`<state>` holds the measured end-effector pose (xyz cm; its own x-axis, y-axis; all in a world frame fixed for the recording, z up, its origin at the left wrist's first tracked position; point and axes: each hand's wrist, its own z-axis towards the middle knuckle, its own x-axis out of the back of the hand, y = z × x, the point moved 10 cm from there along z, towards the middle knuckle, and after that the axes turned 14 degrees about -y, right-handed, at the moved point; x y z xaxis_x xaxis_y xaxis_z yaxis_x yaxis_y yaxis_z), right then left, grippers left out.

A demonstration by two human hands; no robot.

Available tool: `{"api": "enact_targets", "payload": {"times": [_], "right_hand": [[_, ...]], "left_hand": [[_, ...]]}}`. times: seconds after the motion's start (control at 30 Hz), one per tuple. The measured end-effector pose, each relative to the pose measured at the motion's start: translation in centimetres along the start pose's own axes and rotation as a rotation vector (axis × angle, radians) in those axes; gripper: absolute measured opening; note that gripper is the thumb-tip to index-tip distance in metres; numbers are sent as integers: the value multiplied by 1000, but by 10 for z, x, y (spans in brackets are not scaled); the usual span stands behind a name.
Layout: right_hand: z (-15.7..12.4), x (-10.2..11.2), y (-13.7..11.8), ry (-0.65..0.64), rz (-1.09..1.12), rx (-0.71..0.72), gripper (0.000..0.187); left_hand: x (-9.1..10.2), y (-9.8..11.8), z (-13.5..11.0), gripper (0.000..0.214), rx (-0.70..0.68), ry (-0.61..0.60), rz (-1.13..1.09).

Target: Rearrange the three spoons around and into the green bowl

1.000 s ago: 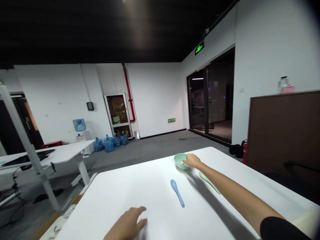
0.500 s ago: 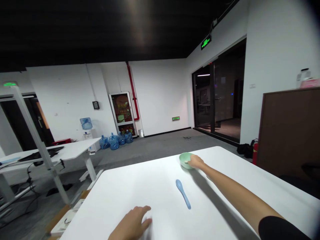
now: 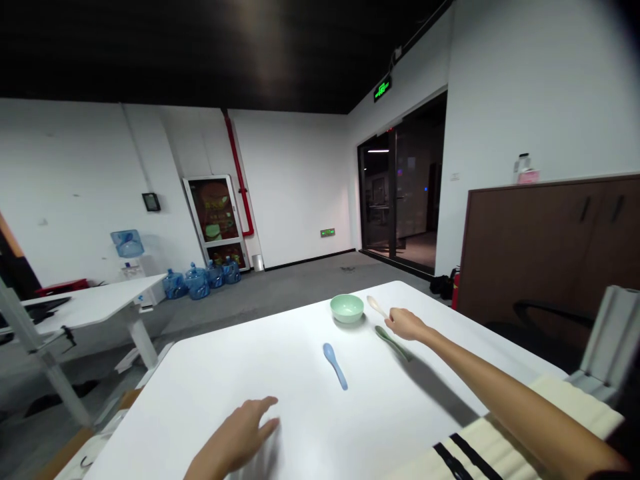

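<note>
My right hand [image 3: 406,325] reaches out over the white table [image 3: 250,373] and holds a cream spoon [image 3: 376,306] by its handle, the bowl end pointing toward a mint green bowl [image 3: 347,308]. A green spoon [image 3: 394,343] lies on the table just under that hand. Nearer to me, at the table's centre, lies a blue spoon [image 3: 335,365]. My left hand [image 3: 239,432] rests flat on the table near the front edge, fingers stretched out and holding nothing.
A brown cabinet [image 3: 545,247] with a bottle on top stands at the right, a dark chair [image 3: 540,330] in front of it. Striped cream fabric [image 3: 500,440] lies at the front right. Another white desk [image 3: 85,303] and water jugs [image 3: 200,280] stand at the left.
My right hand left the rim of the green bowl, moved a little right and now holds the cream spoon. The view swung right. My left hand stayed flat on the table.
</note>
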<state>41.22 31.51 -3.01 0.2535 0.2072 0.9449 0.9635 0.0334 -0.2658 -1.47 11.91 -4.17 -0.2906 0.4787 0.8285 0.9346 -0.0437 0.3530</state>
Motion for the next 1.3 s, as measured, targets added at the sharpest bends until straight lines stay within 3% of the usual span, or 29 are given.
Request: {"api": "enact_targets", "payload": {"times": [0.27, 0.73, 1.03, 1.2, 1.3], "right_hand": [[0, -45, 47, -112, -6, -134, 27], [8, -64, 67, -155, -16, -170, 32], [5, -57, 63, -133, -29, -178, 30], [-1, -40, 40, -35, -55, -121, 27], [-2, -44, 24, -29, -94, -67, 26]], "left_hand": [[0, 0, -1, 55, -10, 5, 24], [-1, 3, -1, 56, 13, -14, 1], [-4, 0, 1, 57, 10, -14, 0], [-4, 0, 1, 55, 18, -23, 4], [-5, -1, 2, 57, 16, -27, -1]]}}
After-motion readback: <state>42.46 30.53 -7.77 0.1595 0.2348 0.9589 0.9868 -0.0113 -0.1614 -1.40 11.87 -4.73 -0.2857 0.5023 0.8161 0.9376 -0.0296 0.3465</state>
